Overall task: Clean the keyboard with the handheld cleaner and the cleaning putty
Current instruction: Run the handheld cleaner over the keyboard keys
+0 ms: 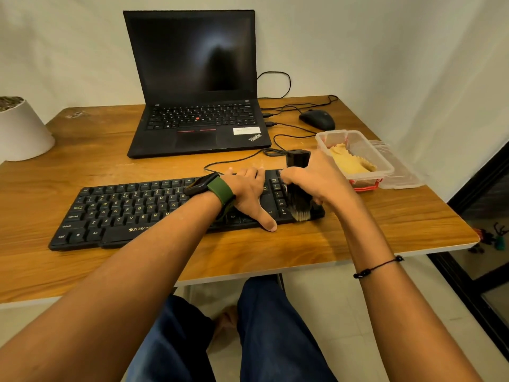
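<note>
From the head camera, the right hand (316, 179) is curled round the black handheld cleaner (298, 172), fingers clamped on its body with the thumb side toward the keyboard's middle. The cleaner stands nearly upright, tilted a little, its long axis running from the top end above the knuckles down to the brush tip (300, 213) below the fingers. The bristles splay against the number pad at the right end of the keyboard (132, 213), close to its near edge.

The left hand (248, 194) lies flat on the keys just beside the right-hand fingers — fingers straight and together over the far rows, thumb stretched apart toward the near edge and touching the desk (358, 232). It looks to be steadying the board, not gripping it.

The keyboard's long axis runs left to right, so nearly all its uncleaned length lies leftward of the fingers holding the cleaner, under and past the left hand. In my judgement that hand must shift before the brush can sweep that way.

The cleaning putty (351, 162), a yellowish lump, sits in an open clear container (385, 168) just beyond the right-hand knuckles — nearer that hand than the left.

Counted: one keyboard, one cleaner, one lump of putty, one container, two hands.
</note>
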